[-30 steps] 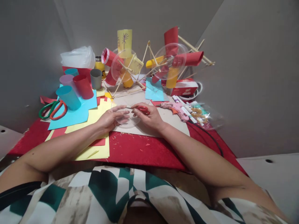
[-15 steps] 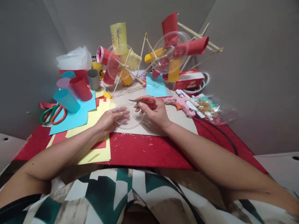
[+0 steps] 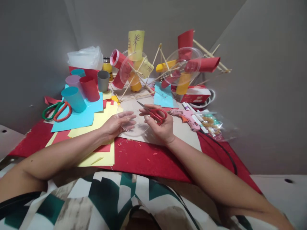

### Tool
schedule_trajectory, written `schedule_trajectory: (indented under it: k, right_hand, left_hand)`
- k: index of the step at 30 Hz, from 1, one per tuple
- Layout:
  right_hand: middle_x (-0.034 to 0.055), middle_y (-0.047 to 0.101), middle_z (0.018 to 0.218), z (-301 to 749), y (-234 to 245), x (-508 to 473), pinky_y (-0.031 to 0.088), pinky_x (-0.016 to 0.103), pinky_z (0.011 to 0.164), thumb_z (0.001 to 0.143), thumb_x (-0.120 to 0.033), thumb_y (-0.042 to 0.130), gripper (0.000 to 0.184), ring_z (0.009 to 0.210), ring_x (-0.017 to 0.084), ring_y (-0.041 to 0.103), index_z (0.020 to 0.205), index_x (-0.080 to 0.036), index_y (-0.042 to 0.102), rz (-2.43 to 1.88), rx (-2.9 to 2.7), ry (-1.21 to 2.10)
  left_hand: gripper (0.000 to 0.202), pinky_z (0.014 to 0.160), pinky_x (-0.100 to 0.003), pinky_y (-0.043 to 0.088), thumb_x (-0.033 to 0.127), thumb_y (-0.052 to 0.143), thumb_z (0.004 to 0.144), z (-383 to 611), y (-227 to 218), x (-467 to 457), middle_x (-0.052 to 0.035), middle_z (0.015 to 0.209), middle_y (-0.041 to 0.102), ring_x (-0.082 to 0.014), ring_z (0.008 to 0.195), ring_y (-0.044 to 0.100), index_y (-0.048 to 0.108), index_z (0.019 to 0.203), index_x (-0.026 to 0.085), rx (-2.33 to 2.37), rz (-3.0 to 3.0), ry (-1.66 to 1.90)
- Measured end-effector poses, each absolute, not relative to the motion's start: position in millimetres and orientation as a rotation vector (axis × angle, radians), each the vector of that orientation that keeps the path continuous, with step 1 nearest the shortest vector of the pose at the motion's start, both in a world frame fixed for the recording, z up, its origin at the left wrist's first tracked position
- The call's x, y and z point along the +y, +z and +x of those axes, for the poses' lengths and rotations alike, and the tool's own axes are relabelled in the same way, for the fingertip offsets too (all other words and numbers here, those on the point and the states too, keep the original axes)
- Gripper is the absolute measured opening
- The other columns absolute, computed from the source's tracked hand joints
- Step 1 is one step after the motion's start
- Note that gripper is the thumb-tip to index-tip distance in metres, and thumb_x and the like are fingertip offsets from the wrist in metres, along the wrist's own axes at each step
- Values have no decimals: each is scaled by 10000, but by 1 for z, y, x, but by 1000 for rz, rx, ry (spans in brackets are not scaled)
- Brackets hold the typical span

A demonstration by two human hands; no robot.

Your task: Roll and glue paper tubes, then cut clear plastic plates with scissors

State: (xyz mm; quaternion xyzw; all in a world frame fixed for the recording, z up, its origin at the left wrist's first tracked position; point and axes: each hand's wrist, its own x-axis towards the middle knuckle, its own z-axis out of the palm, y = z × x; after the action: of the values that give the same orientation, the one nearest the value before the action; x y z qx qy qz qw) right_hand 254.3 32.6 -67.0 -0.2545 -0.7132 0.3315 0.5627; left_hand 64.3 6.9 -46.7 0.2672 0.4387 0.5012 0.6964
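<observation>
Left hand (image 3: 114,125): one disc (image 3: 138,128); right hand (image 3: 164,129): one scissors (image 3: 157,113).

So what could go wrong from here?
The scissors in the right hand point their tip over the clear plastic lid that the left hand steadies; a slip on the slick plastic could jab the left fingers. The glue gun lies just beside the right hand, its black cord along the forearm, so it might snag.
</observation>
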Motion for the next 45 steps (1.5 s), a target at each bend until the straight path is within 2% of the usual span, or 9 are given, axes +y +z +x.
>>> schedule_trajectory:
  k: [7,13,16,19,23,29,32,38,45]
  right_hand:
    - [67,774,1136,242,-66,23,632,436,964,925,-303,691,304,1020,228,769,1214,-263,608,-630,-1689,667]
    - [54,786,1074,248,-67,25,653,429,930,920,-390,704,271,1014,232,773,1141,-253,632,-689,-1604,701]
    - [55,795,1017,253,-67,32,671,413,870,915,-406,713,258,918,216,785,1104,-240,655,-686,-1551,693]
    - [40,798,958,254,-69,37,674,344,733,905,-416,726,255,803,182,778,1076,-235,671,-668,-1511,670]
    - [26,796,937,252,-73,40,598,228,537,917,-430,708,256,735,145,757,1089,-243,673,-686,-1448,690]
    - [22,787,915,252,-79,43,600,233,528,941,-373,674,202,734,153,754,1112,-266,684,-754,-1409,637]
    - [31,789,942,253,-81,46,632,275,577,909,-300,700,200,800,182,769,1105,-261,695,-814,-1440,607]
    - [24,803,1012,253,-85,47,643,393,918,836,-202,742,299,997,213,778,1126,-250,687,-843,-1480,607]
    - [11,802,1021,253,-85,50,618,426,985,843,-210,737,316,1008,201,776,1144,-269,658,-782,-1469,590]
  left_hand:
    - [193,756,-279,597,38,709,851,65,-47,1,-143,1093,773,-180,817,745,756,1031,87,927,605,1113]
    - [191,728,-281,596,13,662,870,66,-47,3,-141,1132,765,-178,792,746,733,1030,88,937,651,1106]
    - [197,704,-278,596,-9,632,873,66,-46,5,-136,1121,768,-176,776,744,726,1013,93,953,645,1102]
    - [212,708,-275,594,-9,634,865,67,-46,6,-140,1137,764,-167,783,739,720,1028,96,964,654,1112]
    - [213,725,-280,581,-9,645,844,72,-44,5,-154,1140,759,-157,774,725,708,1018,97,1010,639,1119]
    - [194,665,-268,554,-49,618,833,77,-41,7,-135,1077,751,-135,707,694,680,935,104,1091,584,1089]
    - [183,636,-270,546,-58,618,836,77,-38,11,-123,1008,745,-138,683,686,664,917,100,1125,564,1050]
    - [144,671,-273,566,-46,627,869,76,-24,15,-85,874,725,-134,672,681,645,879,97,1151,545,987]
    - [179,656,-282,585,-42,664,842,77,1,4,-86,826,723,-152,669,698,619,917,114,1208,652,973]
